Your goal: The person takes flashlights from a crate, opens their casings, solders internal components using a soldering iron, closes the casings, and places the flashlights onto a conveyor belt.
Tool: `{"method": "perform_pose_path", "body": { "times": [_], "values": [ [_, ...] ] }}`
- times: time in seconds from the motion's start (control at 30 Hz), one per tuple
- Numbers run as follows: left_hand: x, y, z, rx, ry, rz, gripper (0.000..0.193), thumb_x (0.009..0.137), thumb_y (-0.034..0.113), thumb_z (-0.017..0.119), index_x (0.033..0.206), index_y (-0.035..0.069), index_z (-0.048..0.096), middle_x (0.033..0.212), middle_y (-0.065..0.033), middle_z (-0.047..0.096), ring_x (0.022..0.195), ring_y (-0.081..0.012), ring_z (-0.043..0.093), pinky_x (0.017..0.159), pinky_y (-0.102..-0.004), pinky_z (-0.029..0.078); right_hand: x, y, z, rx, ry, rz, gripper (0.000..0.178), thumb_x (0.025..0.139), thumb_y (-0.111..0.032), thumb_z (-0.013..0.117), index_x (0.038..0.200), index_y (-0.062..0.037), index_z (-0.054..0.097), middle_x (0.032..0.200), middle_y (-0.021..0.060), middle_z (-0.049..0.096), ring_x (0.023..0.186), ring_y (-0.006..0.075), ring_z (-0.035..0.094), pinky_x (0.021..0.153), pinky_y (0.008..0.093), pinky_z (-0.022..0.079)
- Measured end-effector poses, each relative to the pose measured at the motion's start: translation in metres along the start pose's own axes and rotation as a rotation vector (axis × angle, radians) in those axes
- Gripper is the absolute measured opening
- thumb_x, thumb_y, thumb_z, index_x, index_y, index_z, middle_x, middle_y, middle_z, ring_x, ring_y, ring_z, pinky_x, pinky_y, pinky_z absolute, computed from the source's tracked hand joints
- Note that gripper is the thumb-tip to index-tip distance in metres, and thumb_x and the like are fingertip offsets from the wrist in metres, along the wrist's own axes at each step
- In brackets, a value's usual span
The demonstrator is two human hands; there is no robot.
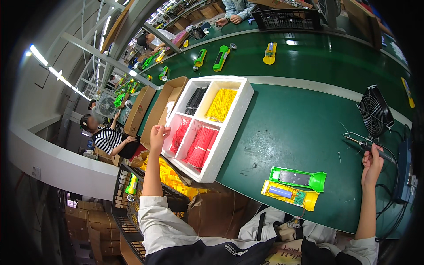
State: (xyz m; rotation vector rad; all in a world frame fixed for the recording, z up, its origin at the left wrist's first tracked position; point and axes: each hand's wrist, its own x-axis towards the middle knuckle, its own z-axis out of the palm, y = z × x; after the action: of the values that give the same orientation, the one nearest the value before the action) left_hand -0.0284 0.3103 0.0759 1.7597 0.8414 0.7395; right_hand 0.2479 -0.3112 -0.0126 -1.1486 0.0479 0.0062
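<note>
One soldering iron (385,154), well right of the foam tray (232,132), sits pinched in the right grip (373,167) (tip best kept off skin), while the left grip (157,136), beside the tray's left rim, I cannot read.

Now, right of the left fingers (164,130), a white rectangular foam tray (229,130) is seated; in the right fingers (374,152), a slim black-handled soldering iron (365,144) is held, a black square fan (375,112) set beyond.

The head-worn fisheye view looks forward and down from nearby, to the right of the white rectangular foam box (232,128). Beyond that box, it takes in the long, glossy, dark-green surface (327,62).
</note>
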Motion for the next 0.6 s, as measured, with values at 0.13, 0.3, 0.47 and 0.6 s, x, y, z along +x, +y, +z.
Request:
{"method": "perform_pose_path", "body": {
  "times": [0.13,0.3,0.47,0.6],
  "values": [
    [0.0,0.0,-0.002,0.088,0.039,-0.036,0.016,0.086,0.015,0.049,0.093,0.002,0.043,0.085,-0.0116,0.06,0.075,-0.0163,0.059,0.068,-0.0271,0.047,-0.001,0.0,0.002,0.001,0.001,0.004,0.011,0.084,-0.019,0.051,0.085,-0.0082,0.047,0.061,-0.0005,0.047,0.048,0.0025,0.039,0.043,0.0137,0.028],
    [-0.007,0.011,0.006,0.122,0.028,-0.038,0.018,0.082,0.016,0.056,0.091,0.001,0.049,0.086,-0.0101,0.061,0.075,-0.0145,0.058,0.067,-0.0251,0.047,-0.001,-0.001,0.0,0.0,0.005,0.009,0.011,0.084,-0.018,0.051,0.086,-0.0083,0.048,0.062,-0.0005,0.047,0.049,0.0026,0.04,0.043,0.0138,0.029],
    [-0.015,0.017,0.007,0.08,0.016,-0.08,0.018,0.08,0.015,0.058,0.091,0.0,0.055,0.091,-0.0081,0.06,0.076,-0.0134,0.058,0.068,-0.0246,0.047,-0.001,-0.001,0.001,0.006,0.003,0.012,0.01,0.084,-0.018,0.052,0.087,-0.0084,0.048,0.062,-0.0006,0.047,0.051,0.0026,0.041,0.044,0.0139,0.029],
    [-0.015,0.016,0.009,-0.104,0.047,-0.039,0.019,0.081,0.015,0.056,0.093,0.0,0.055,0.094,-0.0072,0.059,0.078,-0.0134,0.056,0.071,-0.0256,0.047,0.0,0.0,0.001,0.001,0.004,0.005,0.011,0.085,-0.018,0.051,0.088,-0.0077,0.047,0.062,0.0,0.047,0.049,0.0026,0.039,0.043,0.0141,0.028]
  ]
}}
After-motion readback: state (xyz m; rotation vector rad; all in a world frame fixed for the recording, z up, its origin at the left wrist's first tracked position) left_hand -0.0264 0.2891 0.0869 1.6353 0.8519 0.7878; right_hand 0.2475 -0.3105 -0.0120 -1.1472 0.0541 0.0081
